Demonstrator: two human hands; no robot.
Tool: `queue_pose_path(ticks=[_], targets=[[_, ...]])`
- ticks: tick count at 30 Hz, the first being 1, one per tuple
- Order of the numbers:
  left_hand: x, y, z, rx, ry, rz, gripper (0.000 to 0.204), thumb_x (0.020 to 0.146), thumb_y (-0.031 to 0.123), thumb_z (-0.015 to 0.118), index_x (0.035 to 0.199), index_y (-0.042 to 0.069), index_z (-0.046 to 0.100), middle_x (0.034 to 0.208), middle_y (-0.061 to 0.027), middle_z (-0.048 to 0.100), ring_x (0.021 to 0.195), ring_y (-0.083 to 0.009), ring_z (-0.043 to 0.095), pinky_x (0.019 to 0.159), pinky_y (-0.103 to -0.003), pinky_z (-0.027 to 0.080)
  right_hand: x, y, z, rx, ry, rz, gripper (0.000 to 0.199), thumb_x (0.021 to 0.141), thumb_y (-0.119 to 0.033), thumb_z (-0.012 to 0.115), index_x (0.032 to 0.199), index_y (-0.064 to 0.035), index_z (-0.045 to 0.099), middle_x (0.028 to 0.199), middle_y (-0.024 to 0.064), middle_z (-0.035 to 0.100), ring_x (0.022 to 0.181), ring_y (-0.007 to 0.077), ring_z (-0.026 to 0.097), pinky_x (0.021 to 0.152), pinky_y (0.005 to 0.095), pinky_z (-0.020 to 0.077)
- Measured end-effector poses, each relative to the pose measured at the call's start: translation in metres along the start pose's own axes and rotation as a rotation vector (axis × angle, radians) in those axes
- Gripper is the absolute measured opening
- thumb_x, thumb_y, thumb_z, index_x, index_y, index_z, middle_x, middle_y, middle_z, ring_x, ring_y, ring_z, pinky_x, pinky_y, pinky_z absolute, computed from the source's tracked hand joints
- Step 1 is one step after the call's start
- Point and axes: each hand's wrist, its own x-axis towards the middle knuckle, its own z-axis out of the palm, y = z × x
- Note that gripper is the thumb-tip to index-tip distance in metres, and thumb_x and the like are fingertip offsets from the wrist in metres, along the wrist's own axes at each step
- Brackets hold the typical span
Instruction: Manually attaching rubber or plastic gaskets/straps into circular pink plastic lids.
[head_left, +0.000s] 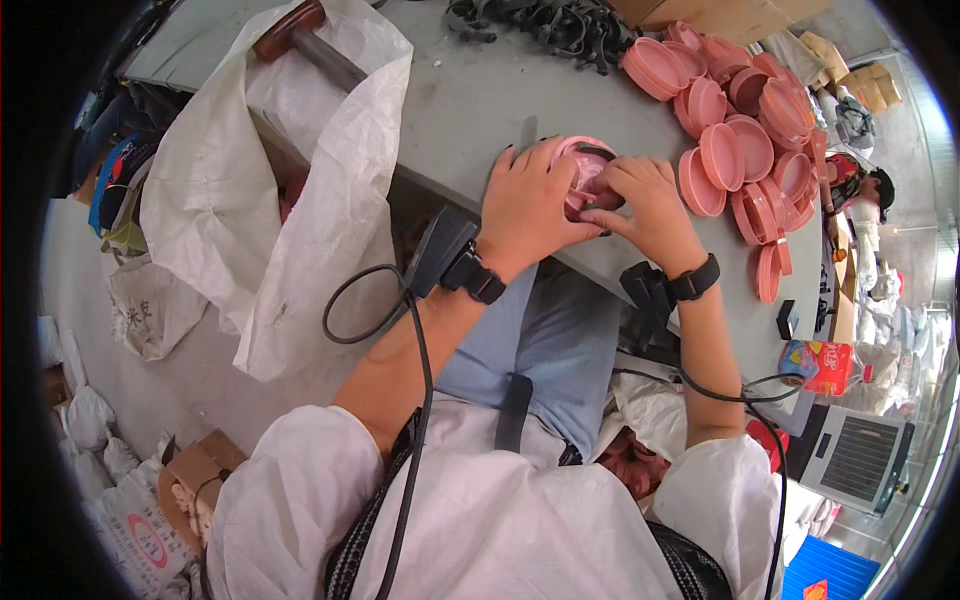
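Over the table's near edge, my left hand (528,212) grips a pink round case (580,160) from the left, its fingers curled over the far side. My right hand (652,205) closes on the same case from the right, with thumb and fingers at its rim and inside. A dark curved strip (597,152) lies along the case's far rim; how it is attached cannot be made out. My fingers cover much of the case. To the right lies a heap of pink round open cases (722,157), several showing hinged halves.
Tangled black straps (560,28) lie at the table's far side. A mallet (318,50) rests on a white woven sack (210,190) at the left. At the right are a small black box (788,319) and a red package (828,366). Cables hang from both wrists.
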Motion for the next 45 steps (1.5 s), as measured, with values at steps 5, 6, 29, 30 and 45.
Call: queue_pose_path(ticks=[5,6,29,30,45], targets=[[0.001,-0.006,0.004,-0.083,-0.034,0.013,0.056,0.058,0.040,0.082,0.097,0.008,0.057,0.121,-0.0098,0.056,0.109,-0.0259,0.054,0.095,-0.051,0.039,0.006,0.011,0.004,-0.150,-0.112,-0.205,0.022,0.080,-0.028,0.065,0.090,-0.0105,0.059,0.088,0.0043,0.055,0.090,0.0224,0.052,0.085,0.0368,0.0367],[0.001,-0.007,0.003,-0.081,-0.037,0.009,0.056,0.058,0.040,0.082,0.097,0.008,0.057,0.121,-0.0098,0.056,0.109,-0.0259,0.054,0.095,-0.051,0.039,0.009,0.012,0.005,-0.104,-0.162,-0.241,0.019,0.082,-0.028,0.063,0.089,-0.0108,0.059,0.086,0.0047,0.054,0.089,0.0225,0.052,0.084,0.0367,0.0366],[-0.001,-0.013,-0.009,-0.219,-0.168,0.092,0.051,0.055,0.035,0.082,0.092,0.008,0.059,0.116,-0.0063,0.057,0.088,-0.0300,0.059,0.080,-0.039,0.047,0.005,0.019,0.013,0.200,-0.138,-0.431,0.021,0.075,-0.022,0.069,0.082,-0.0063,0.058,0.082,0.0061,0.056,0.085,0.0260,0.052,0.084,0.0386,0.0396],[-0.001,-0.013,-0.009,-0.215,-0.172,0.094,0.051,0.055,0.035,0.082,0.092,0.008,0.059,0.116,-0.0063,0.057,0.088,-0.0300,0.059,0.080,-0.039,0.047,0.005,0.017,0.012,0.176,-0.150,-0.430,0.021,0.074,-0.022,0.070,0.083,-0.0065,0.059,0.082,0.0055,0.056,0.085,0.0258,0.052,0.085,0.0387,0.0396],[-0.004,-0.015,-0.012,-0.169,-0.199,0.122,0.068,0.056,0.049,0.082,0.105,0.006,0.062,0.130,-0.0076,0.055,0.096,-0.0292,0.058,0.084,-0.038,0.046,-0.005,0.007,0.001,0.067,-0.134,-0.317,0.023,0.071,-0.025,0.074,0.084,-0.0102,0.063,0.090,0.0018,0.061,0.092,0.0240,0.055,0.089,0.0371,0.0392]])
